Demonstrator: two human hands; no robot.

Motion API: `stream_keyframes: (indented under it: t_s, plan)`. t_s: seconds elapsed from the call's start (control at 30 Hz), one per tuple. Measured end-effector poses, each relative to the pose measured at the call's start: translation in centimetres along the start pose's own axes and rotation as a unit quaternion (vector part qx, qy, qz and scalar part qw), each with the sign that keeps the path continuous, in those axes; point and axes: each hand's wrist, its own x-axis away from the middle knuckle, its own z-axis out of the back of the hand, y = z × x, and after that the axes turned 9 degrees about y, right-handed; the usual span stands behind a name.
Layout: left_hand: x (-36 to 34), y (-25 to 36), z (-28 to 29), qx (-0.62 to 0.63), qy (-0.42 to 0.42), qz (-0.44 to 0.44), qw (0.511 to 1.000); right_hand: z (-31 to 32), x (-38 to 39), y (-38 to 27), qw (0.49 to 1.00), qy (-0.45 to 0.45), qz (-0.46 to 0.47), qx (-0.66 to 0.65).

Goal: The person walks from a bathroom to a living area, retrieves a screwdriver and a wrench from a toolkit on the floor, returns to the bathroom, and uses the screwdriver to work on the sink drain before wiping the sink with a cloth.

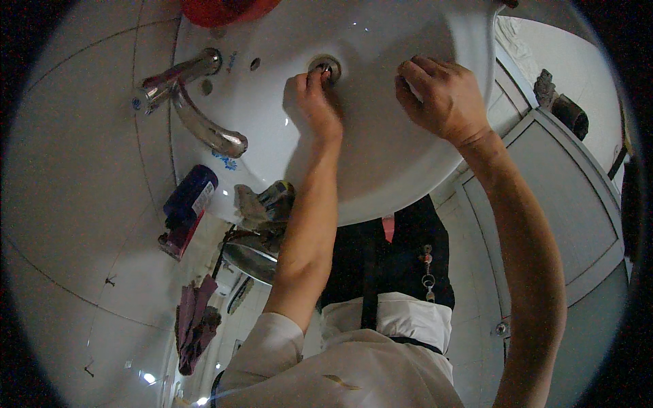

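A white washbasin (381,160) lies beneath both my hands. My left hand (316,102) reaches into it, its fingertips pinched together at the round metal drain (325,66). Whatever sits between those fingertips is too small and dark to make out. Over the basin's right side is my right hand (441,95), its fingers curled in toward the thumb. The inside of that grip is hidden from view. To the left of the drain stands a chrome faucet (204,126) with a curved spout.
Part of a red basin (228,8) shows at the top edge. A dark blue bottle (192,190) and a grey cloth (255,207) rest at the washbasin's left rim. A purple cloth (196,326) hangs lower left. A grey panelled door (551,197) is at the right.
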Motion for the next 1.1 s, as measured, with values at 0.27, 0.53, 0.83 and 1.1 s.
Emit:
stream_keyframes:
  t_s: [0.27, 0.53, 0.83, 1.1]
  plan:
    - [0.4, 0.4, -0.1, -0.132, -0.005, 0.03, 0.991, 0.0, 0.1, 0.4, 1.0, 0.002, 0.008, -0.016]
    - [1.3, -0.8, 0.8, -0.123, -0.043, -0.01, 0.991, 0.2, -0.1, 0.2, 1.0, -0.003, 0.006, 0.002]
    - [1.0, -0.5, -0.2, -0.038, 0.002, 0.002, 0.999, 0.4, -0.2, -0.1, 1.0, -0.011, 0.006, 0.009]
    - [-0.1, 0.0, 0.6, -0.234, -0.032, -0.19, 0.953, 0.4, -0.3, -0.1, 1.0, -0.007, 0.011, 0.008]
